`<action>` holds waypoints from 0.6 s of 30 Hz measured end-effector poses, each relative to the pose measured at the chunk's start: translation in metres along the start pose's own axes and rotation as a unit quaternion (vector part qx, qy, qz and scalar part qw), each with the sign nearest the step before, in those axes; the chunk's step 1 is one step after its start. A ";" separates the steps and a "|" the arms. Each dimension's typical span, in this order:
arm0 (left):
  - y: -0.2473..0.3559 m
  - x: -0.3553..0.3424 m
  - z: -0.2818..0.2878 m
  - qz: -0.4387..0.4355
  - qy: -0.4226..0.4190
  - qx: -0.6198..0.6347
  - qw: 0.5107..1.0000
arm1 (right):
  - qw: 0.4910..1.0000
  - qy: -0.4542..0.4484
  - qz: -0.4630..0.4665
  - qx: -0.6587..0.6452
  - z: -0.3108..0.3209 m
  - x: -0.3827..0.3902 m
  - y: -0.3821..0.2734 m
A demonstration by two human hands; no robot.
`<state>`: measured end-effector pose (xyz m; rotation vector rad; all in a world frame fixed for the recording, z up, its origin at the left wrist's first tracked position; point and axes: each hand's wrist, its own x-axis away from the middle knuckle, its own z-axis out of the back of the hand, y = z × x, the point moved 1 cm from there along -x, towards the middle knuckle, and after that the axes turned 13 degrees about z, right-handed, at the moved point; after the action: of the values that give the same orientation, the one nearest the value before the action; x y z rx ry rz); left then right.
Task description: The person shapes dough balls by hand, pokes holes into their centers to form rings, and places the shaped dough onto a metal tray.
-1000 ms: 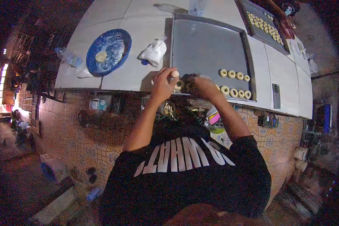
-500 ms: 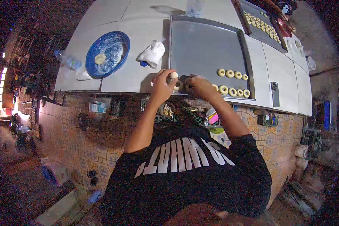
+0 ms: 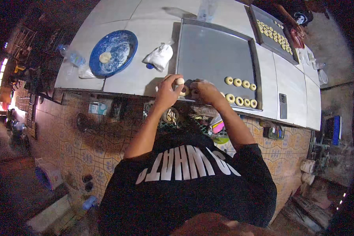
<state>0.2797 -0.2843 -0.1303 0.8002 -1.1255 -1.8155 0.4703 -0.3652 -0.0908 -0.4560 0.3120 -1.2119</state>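
Note:
My left hand (image 3: 168, 91) is at the front left corner of a large grey metal tray (image 3: 214, 43). Its thumb and fingers are closed on a small pale dough ball (image 3: 180, 81). Just to the right, my right hand (image 3: 205, 91) bends low over the tray's front edge with its fingers curled; what they grip is hidden in shadow. Between the hands a dough ring (image 3: 183, 92) shows partly. Right of my right hand, several dough rings (image 3: 239, 101) form a front row, and a shorter row of dough rings (image 3: 237, 82) lies behind them.
Left on the white tiled table (image 3: 153, 35) stand a blue basin (image 3: 134, 47) with flour and a dough lump (image 3: 105, 58), and a bag of white powder (image 3: 160, 57). A phone (image 3: 283, 105) lies right. Beyond, a person's arm (image 3: 287, 17) is beside a second tray (image 3: 257, 24) of dough rings.
The whole view has tilted slightly, so the table's right side sits lower. Both hands keep nearly the same place and grip at the tray corner. More of the other person's arm shows at upper right.

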 end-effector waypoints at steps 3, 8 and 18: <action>0.004 0.001 0.001 0.011 -0.008 -0.004 1.000 | 1.000 0.006 0.017 0.014 -0.007 0.004 0.015; 0.017 0.010 0.012 0.064 -0.026 0.020 0.997 | 0.999 0.002 0.011 -0.036 0.013 0.011 0.000; 0.023 0.016 0.016 0.074 -0.019 -0.010 0.997 | 0.997 -0.062 -0.049 -0.013 0.012 0.018 0.010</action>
<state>0.2666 -0.2984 -0.1047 0.6554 -1.1578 -1.7225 0.4893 -0.3773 -0.0854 -0.5713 0.2005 -1.2707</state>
